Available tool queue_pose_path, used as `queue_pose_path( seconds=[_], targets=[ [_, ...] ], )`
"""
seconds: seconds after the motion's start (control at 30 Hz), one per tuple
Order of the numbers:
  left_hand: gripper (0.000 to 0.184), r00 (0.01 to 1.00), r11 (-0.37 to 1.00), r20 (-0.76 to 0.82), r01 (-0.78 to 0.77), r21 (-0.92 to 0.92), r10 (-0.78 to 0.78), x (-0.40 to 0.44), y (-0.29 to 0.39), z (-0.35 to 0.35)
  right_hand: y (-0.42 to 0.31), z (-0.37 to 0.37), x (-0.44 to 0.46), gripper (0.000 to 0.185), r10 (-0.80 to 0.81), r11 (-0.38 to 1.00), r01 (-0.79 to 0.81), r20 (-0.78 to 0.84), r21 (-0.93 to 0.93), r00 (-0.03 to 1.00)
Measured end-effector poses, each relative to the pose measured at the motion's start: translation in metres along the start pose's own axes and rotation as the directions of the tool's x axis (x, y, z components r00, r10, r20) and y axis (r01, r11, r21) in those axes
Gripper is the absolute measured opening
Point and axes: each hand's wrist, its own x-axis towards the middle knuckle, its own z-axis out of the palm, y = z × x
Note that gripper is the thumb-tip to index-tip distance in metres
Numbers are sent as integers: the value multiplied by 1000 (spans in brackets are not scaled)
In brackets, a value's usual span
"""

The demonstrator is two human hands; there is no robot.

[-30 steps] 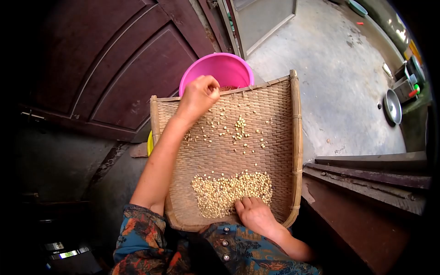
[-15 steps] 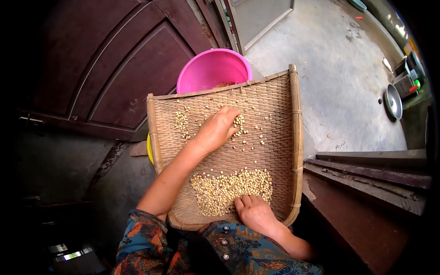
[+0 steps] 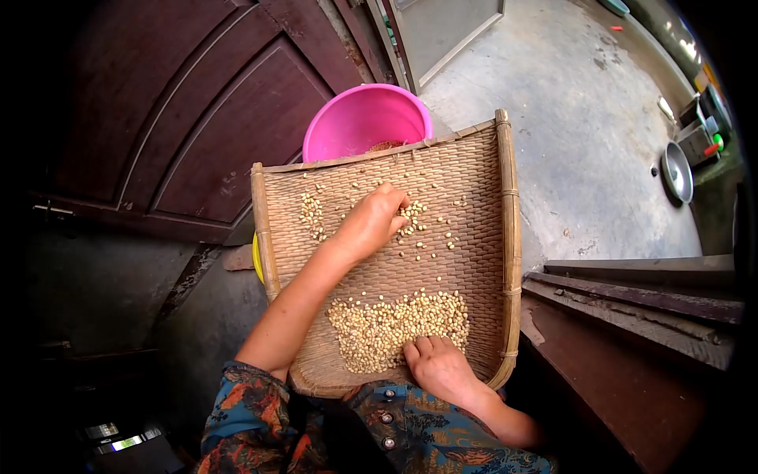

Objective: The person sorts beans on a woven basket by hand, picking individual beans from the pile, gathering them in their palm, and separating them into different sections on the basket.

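Observation:
A woven tray (image 3: pixel 379 280) with wooden side rails lies in front of my body. My left hand (image 3: pixel 373 221) is over its upper middle, fingers bent down and drawn together at a small cluster of pale beans (image 3: pixel 412 220); whatever lies between the fingertips is hidden. Near the tray's lower edge, my right hand (image 3: pixel 440 365) rests at the right side of the large bean pile (image 3: pixel 387 328), its curled fingertips among the beans and partly hidden. More beans (image 3: pixel 312 213) are scattered left of my left hand.
Beyond the tray's far edge stands a pink bucket (image 3: pixel 367 118) with reddish-brown material inside. A dark wooden door (image 3: pixel 221 134) is at the left, and a yellow rim (image 3: pixel 257 259) shows beside the tray. A metal bowl (image 3: pixel 677 175) sits on the floor at the right.
My left hand has come down from above the pink bucket to the bean cluster on the tray. My right hand has stayed at the pile.

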Motion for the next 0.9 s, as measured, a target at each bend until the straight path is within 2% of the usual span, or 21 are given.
queue_pose_path(
  seconds=[0.13,0.23,0.63,0.9],
  targets=[
    [24,999,1000,-29,17,1,-17,-1,4,2,0,0,0,5,3,1000,-3,2,1,1000],
    [23,996,997,-67,-63,37,66,-3,9,2,0,1,0,4,4,1000,-4,11,-4,1000],
    [15,997,996,-8,-80,28,80,-4,3,6,1,-1,0,6,-1,1000,1,19,2,1000],
    [11,996,986,23,-90,141,88,-2,-2,10,1,-2,0,6,2,1000,-2,30,5,1000]
  ],
)
